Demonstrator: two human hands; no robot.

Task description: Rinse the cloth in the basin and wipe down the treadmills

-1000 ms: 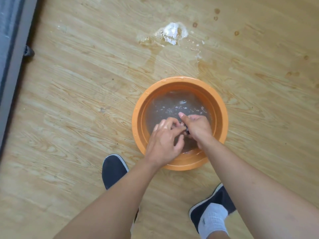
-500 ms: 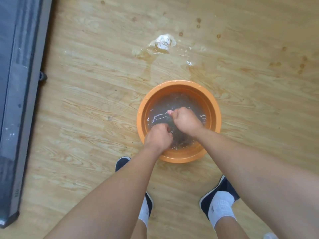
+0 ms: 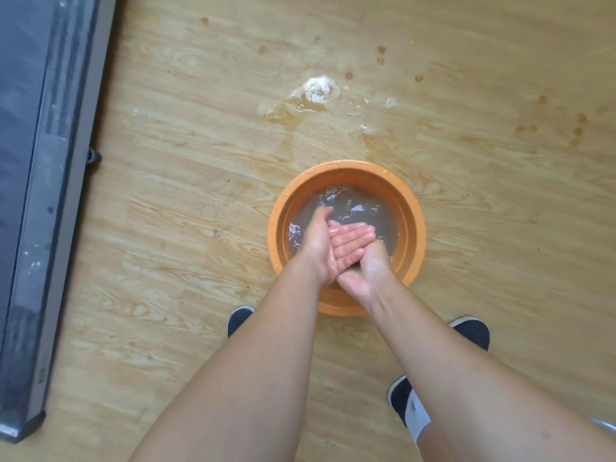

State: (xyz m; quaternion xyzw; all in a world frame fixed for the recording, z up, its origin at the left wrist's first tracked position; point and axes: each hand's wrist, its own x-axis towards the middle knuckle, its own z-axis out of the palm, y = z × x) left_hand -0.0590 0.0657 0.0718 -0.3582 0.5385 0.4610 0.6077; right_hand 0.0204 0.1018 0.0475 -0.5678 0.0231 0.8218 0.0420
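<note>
Both of my hands meet over basin [image 3: 346, 169] | left hand [image 3: 315, 246] fingers straight, gripping nothing | right hand [image 3: 368, 266] cups beneath, fingers hidden, can't tell | cloth unseen, probably sunk in murky water [image 3: 366, 208] | seems I'm rubbing palms clean

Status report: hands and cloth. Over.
Left hand open, fingers straight, laid across right hand over the basin; right fingers hidden. No cloth in sight; water cloudy. Nothing blocking; puddle on floor beyond basin.
</note>
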